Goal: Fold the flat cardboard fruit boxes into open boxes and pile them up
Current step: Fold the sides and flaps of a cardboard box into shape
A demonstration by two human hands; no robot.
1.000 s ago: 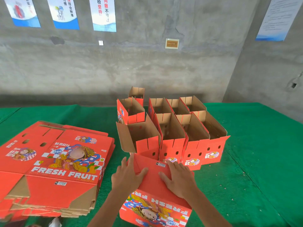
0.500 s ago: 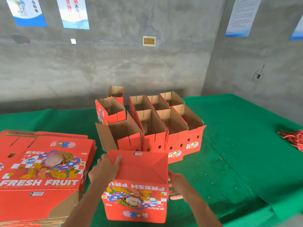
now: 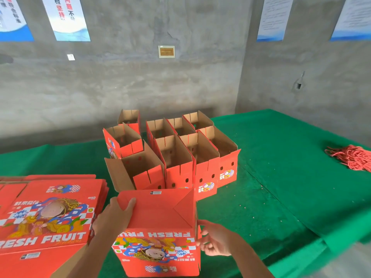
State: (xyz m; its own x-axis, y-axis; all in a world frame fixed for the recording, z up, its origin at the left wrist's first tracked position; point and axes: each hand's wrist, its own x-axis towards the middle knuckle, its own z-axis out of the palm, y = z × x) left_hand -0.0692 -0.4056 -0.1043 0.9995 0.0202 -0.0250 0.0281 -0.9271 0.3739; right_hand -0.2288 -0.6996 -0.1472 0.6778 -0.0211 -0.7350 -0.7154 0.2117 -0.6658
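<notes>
A red fruit box point(image 3: 160, 233) stands upside down in front of me, its folded bottom flaps facing up and its "FRESH FRUIT" print inverted. My left hand point(image 3: 114, 217) grips its top left edge, thumb on the flap. My right hand point(image 3: 215, 238) holds the box's right side, fingers curled at the edge. A pile of flat red cardboard boxes point(image 3: 46, 215) lies to the left. Several folded open boxes point(image 3: 180, 157) stand grouped behind the held box.
The green cloth-covered table point(image 3: 271, 187) stretches to the right. A heap of red cords point(image 3: 351, 158) lies at the far right. A grey concrete wall with posters runs behind the table.
Both hands left the top flaps and took the box by its sides. The box now stands squarer to me, and my view has swung right.
</notes>
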